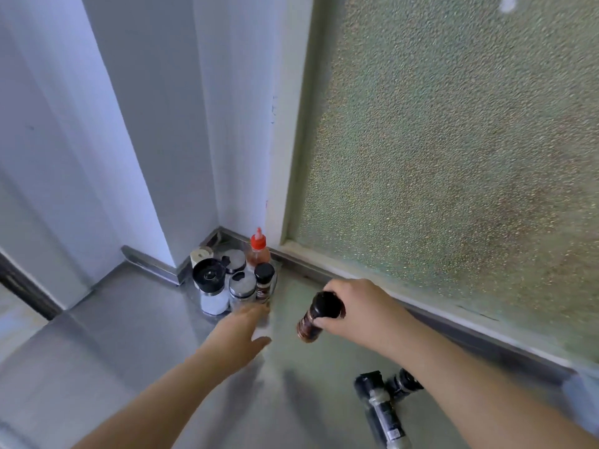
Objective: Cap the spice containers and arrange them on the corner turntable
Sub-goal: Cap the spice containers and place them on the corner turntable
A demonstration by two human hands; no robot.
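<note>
The right hand (351, 307) is gripping a cylindrical dark spice bottle (319, 317) (black-capped, tilted) above the brushed steel counter (129, 335); the left hand (240, 332), fingers outstretched, is touching the round turntable (275, 280) crowded with shakers.

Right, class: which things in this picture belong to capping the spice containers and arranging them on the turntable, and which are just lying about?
Part of the job:
- dark spice bottle gripped by the right hand
- left hand reaching toward the turntable
- jars and bottles in the corner, including the red-capped bottle
- two containers lying on the counter

Just there:
- frosted window
- white wall
</note>
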